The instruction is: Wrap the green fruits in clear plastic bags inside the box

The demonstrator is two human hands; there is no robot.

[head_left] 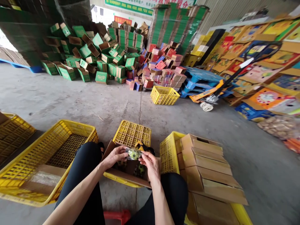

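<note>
My left hand and my right hand pinch opposite ends of a green, dark-spotted item in clear plastic wrap. Its exact kind I cannot make out. They hold it above an open cardboard box that rests on a yellow crate between my knees. Inside the box lie more green wrapped pieces, partly hidden by my hands. Just beyond the box is a black and yellow object, a tape dispenser by its look, half covered by my right hand.
A yellow crate with a flat carton and plastic stands left. At right, another crate bears stacked cardboard boxes. Ahead are an upturned yellow crate, a far crate, piled green boxes and a pallet jack.
</note>
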